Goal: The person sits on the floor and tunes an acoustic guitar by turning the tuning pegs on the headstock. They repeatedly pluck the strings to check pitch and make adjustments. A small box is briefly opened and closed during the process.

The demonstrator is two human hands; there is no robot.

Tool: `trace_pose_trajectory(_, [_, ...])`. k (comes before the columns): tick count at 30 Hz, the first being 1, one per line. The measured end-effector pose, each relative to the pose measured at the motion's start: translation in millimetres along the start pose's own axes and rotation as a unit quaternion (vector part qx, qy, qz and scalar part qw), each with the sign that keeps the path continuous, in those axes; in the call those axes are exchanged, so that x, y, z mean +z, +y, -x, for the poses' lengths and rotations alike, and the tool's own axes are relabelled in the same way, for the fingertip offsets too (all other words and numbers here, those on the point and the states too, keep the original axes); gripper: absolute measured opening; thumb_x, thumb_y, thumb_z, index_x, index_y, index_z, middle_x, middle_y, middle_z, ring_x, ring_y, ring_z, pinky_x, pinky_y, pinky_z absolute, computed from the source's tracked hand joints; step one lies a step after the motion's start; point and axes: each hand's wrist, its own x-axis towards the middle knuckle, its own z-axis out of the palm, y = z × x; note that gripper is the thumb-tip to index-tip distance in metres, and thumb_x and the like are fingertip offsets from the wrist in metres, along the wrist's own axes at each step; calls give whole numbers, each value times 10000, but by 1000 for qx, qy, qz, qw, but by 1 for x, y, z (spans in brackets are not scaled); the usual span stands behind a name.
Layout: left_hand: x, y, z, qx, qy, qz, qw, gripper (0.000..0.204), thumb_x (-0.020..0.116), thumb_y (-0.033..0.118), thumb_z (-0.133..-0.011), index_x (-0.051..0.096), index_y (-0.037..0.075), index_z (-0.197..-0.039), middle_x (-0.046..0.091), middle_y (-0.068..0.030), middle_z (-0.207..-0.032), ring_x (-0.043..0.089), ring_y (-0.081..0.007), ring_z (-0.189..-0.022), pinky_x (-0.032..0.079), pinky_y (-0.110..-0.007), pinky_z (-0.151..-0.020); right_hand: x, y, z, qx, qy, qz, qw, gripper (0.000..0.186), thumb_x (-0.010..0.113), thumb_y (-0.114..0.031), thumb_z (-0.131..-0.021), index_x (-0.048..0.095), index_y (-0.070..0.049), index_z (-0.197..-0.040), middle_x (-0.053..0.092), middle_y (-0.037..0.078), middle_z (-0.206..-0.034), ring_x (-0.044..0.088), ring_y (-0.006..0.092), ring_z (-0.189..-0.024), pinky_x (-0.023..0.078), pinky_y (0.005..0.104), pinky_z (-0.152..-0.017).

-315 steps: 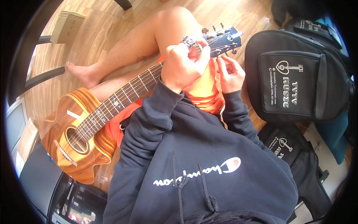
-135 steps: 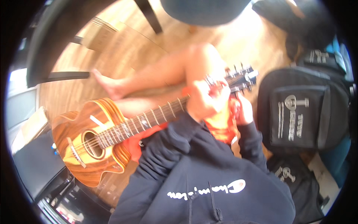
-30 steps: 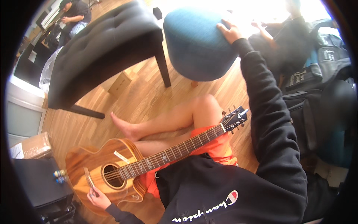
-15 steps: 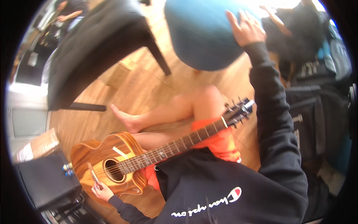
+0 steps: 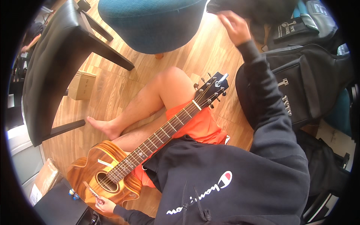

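Note:
An acoustic guitar (image 5: pixel 80 168) lies across my lap, its dark headstock (image 5: pixel 213 88) pointing up to the right. My left hand (image 5: pixel 105 205) is by the bridge (image 5: pixel 90 191), fingers curled around something small that I cannot make out. Far from it, my right hand (image 5: pixel 236 28) reaches out beside the blue upholstered stool (image 5: pixel 150 22), palm down, fingers loosely bent and apart, holding nothing visible.
A black padded bench (image 5: pixel 50 82) stands at left, a cardboard box (image 5: pixel 82 84) beneath. Black padded bags (image 5: pixel 318 75) crowd the right. A black cabinet (image 5: pixel 52 212) and a wrapped package (image 5: pixel 47 176) are at lower left. A co-worker's arm (image 5: pixel 33 39) shows at the far upper left.
Both hands have left the headstock area: my left moved down to the bridge, my right out to the stool. Since half a second ago my right hand has come off the stool's top.

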Motion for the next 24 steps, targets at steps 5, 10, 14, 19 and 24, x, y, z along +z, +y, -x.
trace_pose_trajectory(5, [2,1,1,4,2,-16,1000,255,617,192,-929,686,-43,-1000,600,-128,-876,609,-254,-750,489,-375,-702,19,62,178,586,-309,-157,732,922,302,-814,-871,686,-1,-1073,681,113,-894,625,200,-708,512,369,-647])
trace_pose_trajectory(10, [4,-20,7,-50,4,61,997,245,635,171,-926,665,-48,-1031,590,-122,-925,645,-254,-815,539,-339,-687,52,79,202,503,-318,-324,736,979,324,-815,-864,620,68,-1165,705,138,-942,669,224,-815,532,364,-779])
trace_pose_trajectory(14, [11,-20,6,-31,8,63,997,211,635,143,-903,659,-30,-1021,575,-113,-923,625,-249,-806,519,-358,-712,45,18,208,674,-34,-550,491,820,341,-667,-949,588,76,-1194,675,226,-1040,673,353,-929,548,489,-865])
trace_pose_trajectory(19, [6,-7,1,-32,20,62,997,196,640,120,-899,652,-44,-1006,569,-104,-926,627,-229,-784,512,-348,-716,64,39,255,667,25,-598,444,527,436,-448,-975,553,-7,-1239,628,237,-1171,654,372,-966,572,513,-837])
trace_pose_trajectory(24, [12,-24,7,-72,8,90,993,187,660,106,-871,643,-47,-977,579,-99,-930,628,-220,-795,534,-325,-747,60,34,233,668,-102,-549,492,750,376,-558,-927,518,68,-1314,643,251,-1143,674,323,-908,604,413,-726])
